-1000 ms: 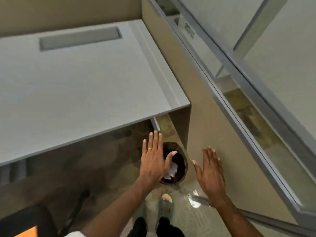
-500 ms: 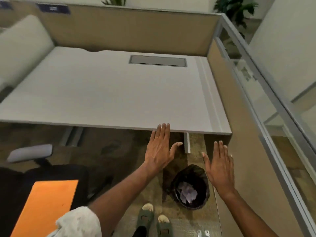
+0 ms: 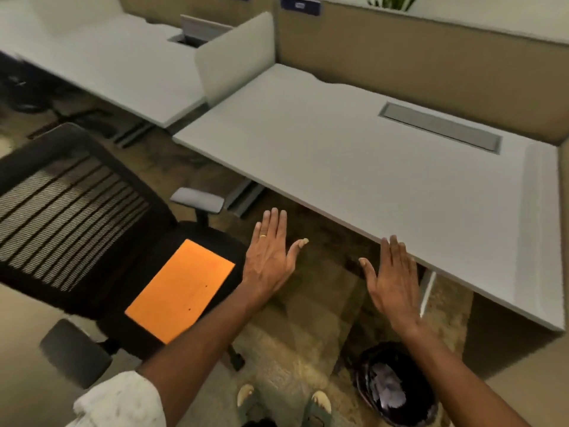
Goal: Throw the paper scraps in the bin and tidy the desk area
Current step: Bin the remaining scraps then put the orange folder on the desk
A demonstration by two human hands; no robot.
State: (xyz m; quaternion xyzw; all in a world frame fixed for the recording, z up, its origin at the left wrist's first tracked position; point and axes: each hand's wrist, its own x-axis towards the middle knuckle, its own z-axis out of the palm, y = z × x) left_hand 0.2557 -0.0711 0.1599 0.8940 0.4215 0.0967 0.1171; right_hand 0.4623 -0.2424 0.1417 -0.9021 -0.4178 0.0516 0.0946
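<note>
A black bin (image 3: 366, 383) stands on the floor at the lower right, under the desk's right end, with crumpled white paper scraps (image 3: 389, 392) inside. The white desk (image 3: 354, 155) runs across the upper right with nothing loose on it. My left hand (image 3: 271, 257) is flat and open, palm down, in front of the desk edge and holds nothing. My right hand (image 3: 392, 278) is also open and flat, its fingertips at the desk's front edge, above the bin.
A black mesh office chair (image 3: 70, 204) stands at the left with an orange sheet (image 3: 180, 289) lying on its seat. A grey cable hatch (image 3: 440, 127) is set in the desk. Beige partitions (image 3: 431, 53) close the back and right. My feet (image 3: 283, 402) are on the carpet.
The view has swung up and left from the bin to the desk and chair. Both hands stay open and empty, now raised near the desk's front edge.
</note>
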